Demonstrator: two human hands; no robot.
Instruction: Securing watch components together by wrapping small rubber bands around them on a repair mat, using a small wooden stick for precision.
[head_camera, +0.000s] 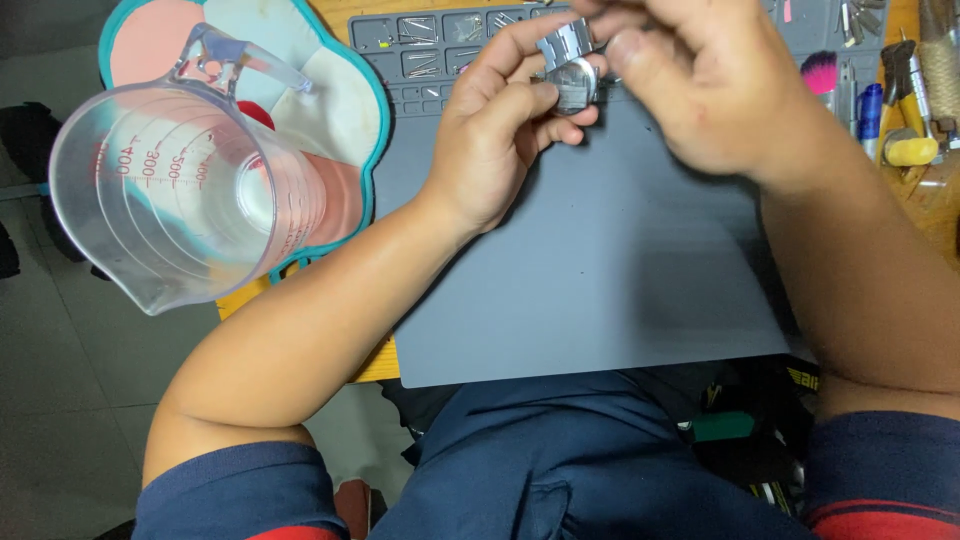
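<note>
**Watch in hand, caseback side up — mid-work, nothing laid out yet**

Near edge of the desk: grey mat (600, 290) is bare across its whole front half. No parts, screws or caseback set down on it. So as far as I can judge, nothing has come off the watch so far, or whatever came off is out of view.

Mid: left hand (495, 150) holds the watch (572, 75) up above the mat's far half. Fingers curled round the case, thumb and forefinger pinching its round steel body; metal band sticks up behind. Right hand (700, 85) comes in from the right, fingers bunched tight at the top of the case and band. Blurred, so can't tell if it's gripping a small tool or just the band itself.

Left side: clear measuring jug (170, 190) sits on a flower-shaped pad (340, 100) at the desk's far left corner. Looks empty or close to it.

Far edge: mat's moulded tray slots (430, 45) hold small bits — pins or bars, too small to tell. Far right corner: pink brush (820, 72), blue pen-like tool (870, 110), yellow-handled pliers (908, 140), all untouched.

Judgement: early to mid stage. Watch looks whole, work is at the band/case joint, bench tools not picked up.
</note>
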